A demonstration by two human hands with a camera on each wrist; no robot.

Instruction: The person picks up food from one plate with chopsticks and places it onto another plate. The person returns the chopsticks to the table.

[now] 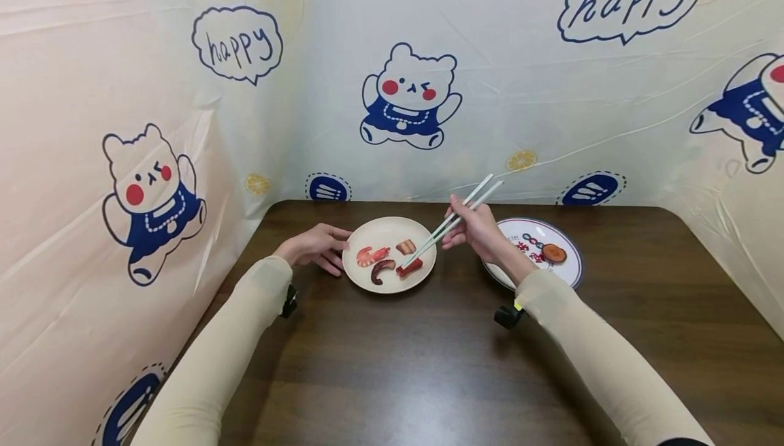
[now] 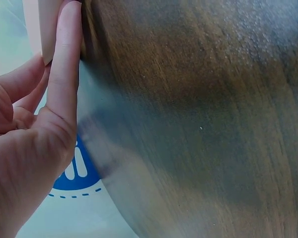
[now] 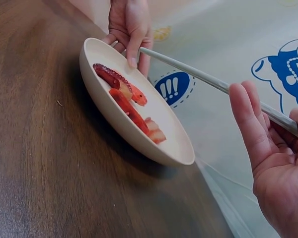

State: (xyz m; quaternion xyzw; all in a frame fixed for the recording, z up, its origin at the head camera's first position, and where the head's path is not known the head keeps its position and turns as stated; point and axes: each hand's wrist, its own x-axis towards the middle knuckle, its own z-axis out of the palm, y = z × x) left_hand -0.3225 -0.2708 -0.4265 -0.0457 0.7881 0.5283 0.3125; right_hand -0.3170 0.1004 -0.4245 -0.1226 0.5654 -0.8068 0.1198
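My left hand (image 1: 318,247) grips the left rim of a cream plate (image 1: 361,233), its thumb on the rim in the right wrist view. On the plate lie a shrimp (image 1: 367,256), a dark curled tentacle (image 1: 381,269), a small pinkish-brown striped piece (image 1: 405,246) and a red strip-shaped piece (image 1: 412,268). My right hand (image 1: 474,227) holds pale green chopsticks (image 1: 454,213) over the plate's right side. They slant down to the left, tips right at the red piece. The left wrist view shows the fingers (image 2: 64,64) at the plate's edge.
To the right stands a white plate (image 1: 569,274) with a blue rim and printed red characters, partly hidden by my right forearm. A round brown slice (image 1: 554,253) lies on it. Both plates stand on a dark wooden table (image 1: 392,371), with a printed curtain (image 1: 331,105) behind.
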